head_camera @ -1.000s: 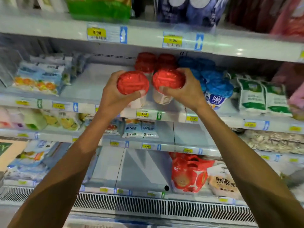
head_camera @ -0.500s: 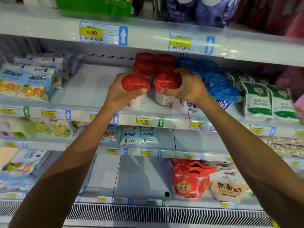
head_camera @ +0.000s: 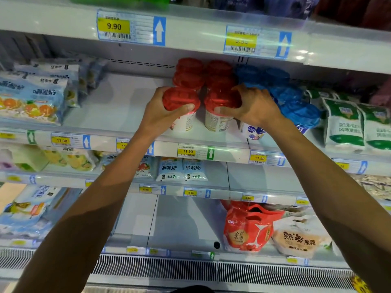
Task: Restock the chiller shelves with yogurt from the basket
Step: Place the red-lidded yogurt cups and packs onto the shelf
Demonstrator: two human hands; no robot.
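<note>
Lower than a second ago, the left yogurt cup (head_camera: 184,123) and the right yogurt cup (head_camera: 218,122), both white plastic tubs under red snap-on lids, now appear to stand on the white chiller shelf (head_camera: 118,106) instead of hovering over its front edge. The left hand (head_camera: 160,115) has its grip closed round the left one at the lid rim, thumb across the front. The right hand (head_camera: 254,106) holds its cup likewise, thumb under the lid edge and fingers arched over the top. Such tubs are probably light, thin-walled and slick from the cold, and a lid may pop off, so the wall just below the rim is the safer hold. Both forearms reach up and forward, converging. More red-lidded cups (head_camera: 190,72) queue behind them, with blue-lidded cups (head_camera: 300,111) just beside on the right.
</note>
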